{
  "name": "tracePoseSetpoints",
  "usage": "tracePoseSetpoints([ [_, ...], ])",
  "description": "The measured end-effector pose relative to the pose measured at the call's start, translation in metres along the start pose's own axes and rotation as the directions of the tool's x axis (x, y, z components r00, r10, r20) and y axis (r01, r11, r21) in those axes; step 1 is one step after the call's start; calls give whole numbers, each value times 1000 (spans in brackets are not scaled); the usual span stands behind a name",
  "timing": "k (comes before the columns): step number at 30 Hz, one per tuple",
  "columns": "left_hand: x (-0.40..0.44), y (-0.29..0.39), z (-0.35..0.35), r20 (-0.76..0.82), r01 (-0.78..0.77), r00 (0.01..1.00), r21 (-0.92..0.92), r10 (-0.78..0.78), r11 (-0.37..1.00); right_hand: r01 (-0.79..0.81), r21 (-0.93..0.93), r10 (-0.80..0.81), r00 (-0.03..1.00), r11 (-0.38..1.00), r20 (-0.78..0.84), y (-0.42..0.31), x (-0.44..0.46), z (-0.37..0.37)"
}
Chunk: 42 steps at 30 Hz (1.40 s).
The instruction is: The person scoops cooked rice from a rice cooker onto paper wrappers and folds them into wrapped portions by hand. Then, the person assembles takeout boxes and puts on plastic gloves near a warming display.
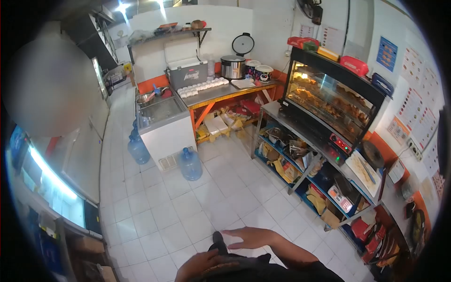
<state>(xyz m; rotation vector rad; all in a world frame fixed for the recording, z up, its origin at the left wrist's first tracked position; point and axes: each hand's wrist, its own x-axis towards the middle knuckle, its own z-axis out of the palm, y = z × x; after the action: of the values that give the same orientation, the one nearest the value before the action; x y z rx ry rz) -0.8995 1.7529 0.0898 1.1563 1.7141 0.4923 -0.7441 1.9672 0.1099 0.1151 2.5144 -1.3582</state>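
My right hand (249,238) reaches in from the lower right, its fingers stretched out to the left above the white tiled floor. Nothing is in it. My left hand (199,265) is low in the view, close against my dark clothing (263,270). Its fingers seem loosely extended and partly merge with the dark cloth; I make out no object in it. A dark shoe tip (217,236) shows just left of my right fingertips.
A glass food warmer (329,96) stands on a metal shelf table (291,123) at right, with a cutting board (364,174). Ahead are a blue water bottle (190,164), a chest freezer (164,141), a rice cooker (233,68) and a cooler box (188,75). A display fridge (56,188) is left.
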Motion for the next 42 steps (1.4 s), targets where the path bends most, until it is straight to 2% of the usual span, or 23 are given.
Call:
tracePoseSetpoints([
  [2,41,-2,-53,-115,-83,989,124,97,989,-33,-36,28,991,999,-127,32,41,-32],
  [3,74,-33,-67,-257,-168,940,222,223,961,-74,4,73,990,997,-121,38,57,-53],
  [4,97,-30,-97,-283,-186,917,318,280,930,-114,35,118,986,993,-117,44,72,-78],
  [7,169,-14,-182,-231,-194,924,408,306,892,-57,233,109,970,971,-216,56,102,-146],
  [11,270,23,-267,-123,-277,922,455,368,846,-114,315,204,942,942,-269,102,137,-231],
  [14,353,35,-304,-101,-421,863,397,495,815,-185,360,294,915,914,-276,148,167,-294],
  [16,415,28,-321,-52,-366,907,393,418,843,-261,336,359,892,905,-274,177,189,-345],
  [18,473,32,-344,-4,-307,940,424,341,852,-239,308,330,898,921,-291,219,213,-396],
  [21,543,65,-393,54,-137,991,445,126,885,-212,319,319,888,924,-333,263,243,-477],
  [23,588,72,-421,-39,-176,978,369,204,913,-159,370,297,887,915,-353,287,271,-533],
  [24,610,74,-435,-89,-197,967,328,237,924,-181,356,308,888,917,-342,300,287,-560],
  [26,653,79,-471,-135,-150,970,313,201,938,-237,327,339,890,915,-305,321,318,-610],
  [30,737,86,-547,-120,34,993,308,4,951,-142,356,228,950,924,-214,362,383,-701],
  [31,764,71,-557,-177,31,984,333,30,942,-120,372,201,961,920,-189,375,401,-724],
  [32,790,64,-571,-165,34,986,321,21,946,-95,390,170,972,916,-165,389,420,-745],
  [33,817,64,-591,-156,33,988,315,18,949,-74,325,136,975,943,-173,409,438,-769],
  [36,903,56,-650,-158,36,987,345,21,938,-170,324,244,948,931,-202,467,497,-837],
  [38,964,63,-691,-160,34,987,395,33,918,-368,188,404,889,910,-215,495,531,-892],
  [40,1023,95,-744,-190,60,982,408,20,911,-151,308,274,870,939,-410,500,540,-955],
  [42,1075,129,-791,-219,-14,966,482,136,876,-32,409,237,855,912,-462,520,545,-1020],
])
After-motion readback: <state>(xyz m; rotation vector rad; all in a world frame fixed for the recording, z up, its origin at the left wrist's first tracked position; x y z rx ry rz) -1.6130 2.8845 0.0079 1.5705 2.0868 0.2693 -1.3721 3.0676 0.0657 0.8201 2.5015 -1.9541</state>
